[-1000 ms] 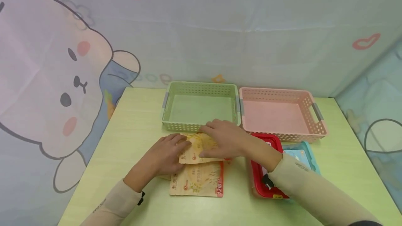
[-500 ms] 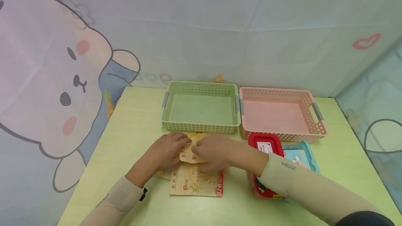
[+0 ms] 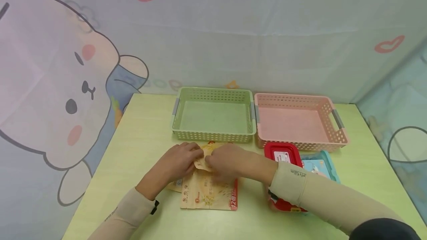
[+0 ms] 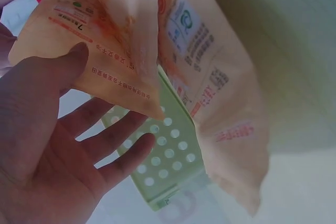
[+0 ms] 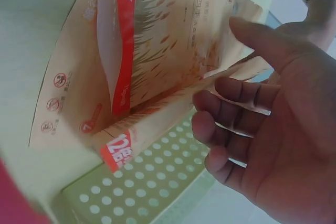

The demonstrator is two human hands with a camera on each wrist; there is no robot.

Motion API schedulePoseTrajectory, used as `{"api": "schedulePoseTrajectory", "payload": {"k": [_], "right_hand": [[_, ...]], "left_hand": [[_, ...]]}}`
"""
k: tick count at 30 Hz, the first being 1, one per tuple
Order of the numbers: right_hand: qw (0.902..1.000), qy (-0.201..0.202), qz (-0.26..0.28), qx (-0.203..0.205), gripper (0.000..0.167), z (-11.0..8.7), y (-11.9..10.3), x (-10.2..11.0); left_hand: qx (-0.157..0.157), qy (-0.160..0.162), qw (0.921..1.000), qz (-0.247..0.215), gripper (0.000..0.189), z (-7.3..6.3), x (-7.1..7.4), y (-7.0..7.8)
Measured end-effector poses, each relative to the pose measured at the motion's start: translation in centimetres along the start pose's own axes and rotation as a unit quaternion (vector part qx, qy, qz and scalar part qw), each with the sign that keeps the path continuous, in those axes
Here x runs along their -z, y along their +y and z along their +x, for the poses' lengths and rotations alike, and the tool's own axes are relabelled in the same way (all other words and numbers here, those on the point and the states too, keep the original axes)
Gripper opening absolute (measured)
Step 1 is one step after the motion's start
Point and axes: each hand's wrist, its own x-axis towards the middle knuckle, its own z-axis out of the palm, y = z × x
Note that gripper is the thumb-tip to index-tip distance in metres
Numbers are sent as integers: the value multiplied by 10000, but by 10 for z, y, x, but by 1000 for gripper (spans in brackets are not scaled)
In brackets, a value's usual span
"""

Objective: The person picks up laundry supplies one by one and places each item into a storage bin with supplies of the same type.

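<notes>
Beige pouches printed with wheat ears and red marks lie stacked at mid-table. My left hand (image 3: 180, 162) pinches the left part of the top pouch (image 3: 202, 163). In the left wrist view its thumb lies on that pouch (image 4: 58, 17); the index finger is hidden behind it, the other fingers are spread. Close by its right end is my right hand (image 3: 230, 162). The right wrist view shows this hand's thumb and loosely curled fingers apart, around the pouch's edge. Below lies a second pouch (image 3: 208, 197) marked "12倍", and a third pouch (image 3: 176, 185) peeks out left.
A green basket (image 3: 213, 132) and a pink basket (image 3: 300, 143) stand side by side at the back of the table. Right of the pouches are a red-lidded container (image 3: 295, 153) and a teal container (image 3: 330, 164), partly behind the right forearm.
My right hand has moved from the top pouch's far edge back toward its near right side, its fingers drawing in. The top pouch's near edge has lifted and bent. My left hand has stayed nearly in place.
</notes>
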Motion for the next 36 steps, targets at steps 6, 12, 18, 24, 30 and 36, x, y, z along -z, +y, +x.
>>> {"api": "schedulePoseTrajectory", "payload": {"k": [6,12,18,24,30,36], "right_hand": [[9998,34,-84,-194,11,-5,9,4],[9998,110,63,-164,13,-6,13,6],[9998,93,143,-125,14,-6,14,3],[9999,119,90,-46,18,-5,16,-1],[9996,254,32,-148,22,-10,19,0],[9989,207,-102,-407,14,-24,24,12]], "left_hand": [[-71,141,9999,-15,22,2,1,2],[-115,174,9998,-28,16,3,2,4],[-112,155,9998,-19,18,3,2,4],[-107,233,9997,-23,18,3,0,4],[-47,379,9989,-273,20,3,-1,-4],[668,219,9865,-1480,22,4,-6,-12]]}}
